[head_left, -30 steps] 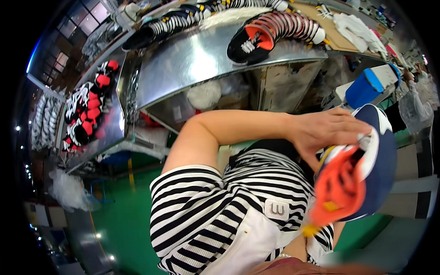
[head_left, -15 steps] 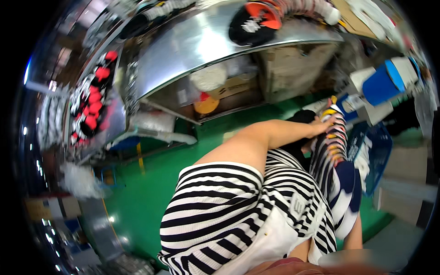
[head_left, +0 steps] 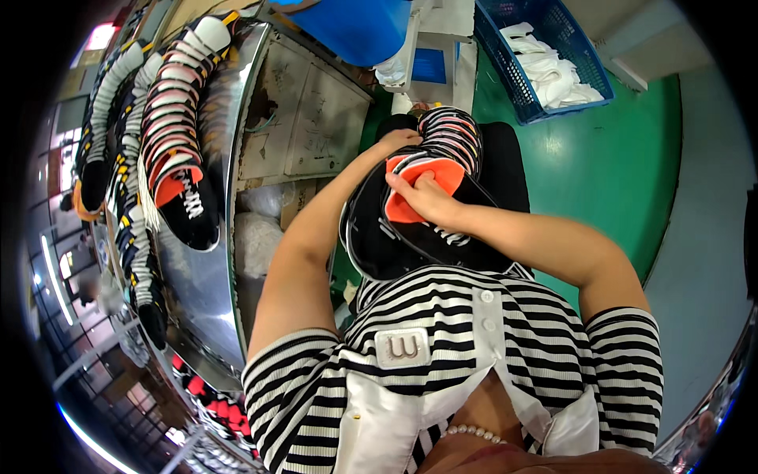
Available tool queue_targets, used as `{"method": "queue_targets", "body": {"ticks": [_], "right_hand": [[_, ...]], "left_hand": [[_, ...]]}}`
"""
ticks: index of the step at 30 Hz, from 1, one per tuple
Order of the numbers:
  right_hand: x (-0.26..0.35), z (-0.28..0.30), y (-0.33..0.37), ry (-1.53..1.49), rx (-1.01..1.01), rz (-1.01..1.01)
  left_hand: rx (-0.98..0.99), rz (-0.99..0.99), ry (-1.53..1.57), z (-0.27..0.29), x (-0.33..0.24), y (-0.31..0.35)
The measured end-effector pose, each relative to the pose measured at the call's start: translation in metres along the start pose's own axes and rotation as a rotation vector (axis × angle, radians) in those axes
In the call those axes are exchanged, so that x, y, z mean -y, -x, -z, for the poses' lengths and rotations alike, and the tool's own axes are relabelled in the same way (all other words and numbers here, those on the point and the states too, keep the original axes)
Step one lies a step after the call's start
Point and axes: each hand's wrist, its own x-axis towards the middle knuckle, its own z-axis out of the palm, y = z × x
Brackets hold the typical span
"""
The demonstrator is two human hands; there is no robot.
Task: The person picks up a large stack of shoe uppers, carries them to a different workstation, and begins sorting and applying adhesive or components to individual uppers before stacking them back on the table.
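Observation:
A nested stack of shoe uppers [head_left: 454, 133] lies across my lap, its pale, black and pink edges fanned one behind another. The nearest black upper [head_left: 375, 241] has white laces and an orange lining [head_left: 401, 207]. My right hand [head_left: 430, 197] reaches into that lining, with the thumb over its edge and the fingers closed on it. On the stack's left side, my left hand [head_left: 401, 141] is closed against the edges of the uppers; its fingertips are partly hidden.
A metal table [head_left: 213, 276] on the left carries more nested rows of uppers [head_left: 170, 118]. Ahead stand a blue bin [head_left: 347, 28] and a blue crate [head_left: 517, 107] holding white pieces [head_left: 553, 75]. A grey cabinet [head_left: 304, 110] is beside my left arm.
My view has turned to the right, so the table now lies on the left. The stack is now in front of me, and my right hand has come up into the lining of its nearest upper.

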Motion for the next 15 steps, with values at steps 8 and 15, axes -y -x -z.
{"method": "queue_targets", "body": {"ticks": [8, 15], "right_hand": [[0.018, 0.014, 0.045, 0.649, 0.111, 0.433], [-0.041, 0.073, 0.019, 0.085, -0.389, 0.396]], "left_hand": [[0.218, -0.217, 0.428, 0.077, -0.136, 0.183], [0.144, -0.002, 0.407, 0.003, -0.064, 0.185]]}}
